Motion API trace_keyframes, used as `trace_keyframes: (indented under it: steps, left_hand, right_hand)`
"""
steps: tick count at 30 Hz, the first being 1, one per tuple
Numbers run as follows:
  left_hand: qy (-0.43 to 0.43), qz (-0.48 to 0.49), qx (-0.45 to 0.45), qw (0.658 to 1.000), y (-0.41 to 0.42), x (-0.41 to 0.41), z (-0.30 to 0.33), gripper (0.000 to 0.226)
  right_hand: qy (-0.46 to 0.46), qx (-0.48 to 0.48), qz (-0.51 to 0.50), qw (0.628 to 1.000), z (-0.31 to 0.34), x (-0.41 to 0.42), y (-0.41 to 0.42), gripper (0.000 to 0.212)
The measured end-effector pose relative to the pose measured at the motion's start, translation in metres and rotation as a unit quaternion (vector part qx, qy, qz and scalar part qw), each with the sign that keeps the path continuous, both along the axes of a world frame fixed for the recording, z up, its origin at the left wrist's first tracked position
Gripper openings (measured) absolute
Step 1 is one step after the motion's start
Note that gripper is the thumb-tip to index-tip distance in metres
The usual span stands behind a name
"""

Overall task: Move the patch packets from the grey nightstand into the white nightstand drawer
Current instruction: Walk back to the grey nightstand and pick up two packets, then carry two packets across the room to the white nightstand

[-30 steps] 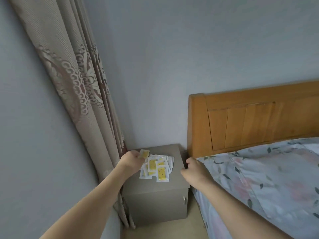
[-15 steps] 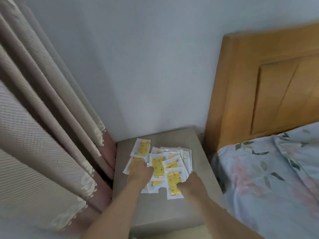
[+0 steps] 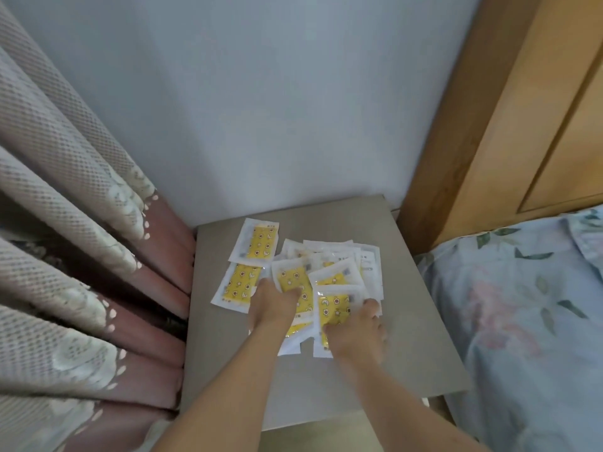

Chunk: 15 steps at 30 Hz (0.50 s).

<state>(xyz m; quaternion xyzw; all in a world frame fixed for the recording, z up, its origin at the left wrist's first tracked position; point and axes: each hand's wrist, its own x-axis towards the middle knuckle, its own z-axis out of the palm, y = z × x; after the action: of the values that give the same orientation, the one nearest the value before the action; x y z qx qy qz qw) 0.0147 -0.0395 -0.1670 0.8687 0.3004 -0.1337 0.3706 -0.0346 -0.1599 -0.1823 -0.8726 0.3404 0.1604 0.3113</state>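
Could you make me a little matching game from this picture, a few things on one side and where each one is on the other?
Things:
1. curtain
2. patch packets
3. wooden headboard
4. flowered bedding

Places:
A. lower right, beside the nightstand
B. spread on the grey nightstand top
C. along the left edge
D. upper right, against the wall

Pairs: 1-C, 2-B, 3-D, 4-A

The left hand and right hand both rest on the packets.
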Motion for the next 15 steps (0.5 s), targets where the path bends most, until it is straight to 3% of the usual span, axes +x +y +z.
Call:
trace_keyframes:
  steps: [4,7,15]
  left_hand:
    - [-0.002,0.025,-0.033,0.999,0.009,0.001,0.003,0.019]
    - [-0.014,0.053,-0.046,0.997,0.016,-0.001,0.018,0.006]
    - [-0.078,0.022,-0.037,0.996,0.013,-0.011,0.144,0.009]
  right_hand:
    - [-0.019,0.138,-0.084,0.987,0.000,0.004,-0.007,0.037]
    - [-0.031,0.205,-0.091,0.974,0.020,0.005,-0.016,0.014]
    - [-0.091,0.207,-0.064,0.972,0.157,0.013,-0.051,0.013]
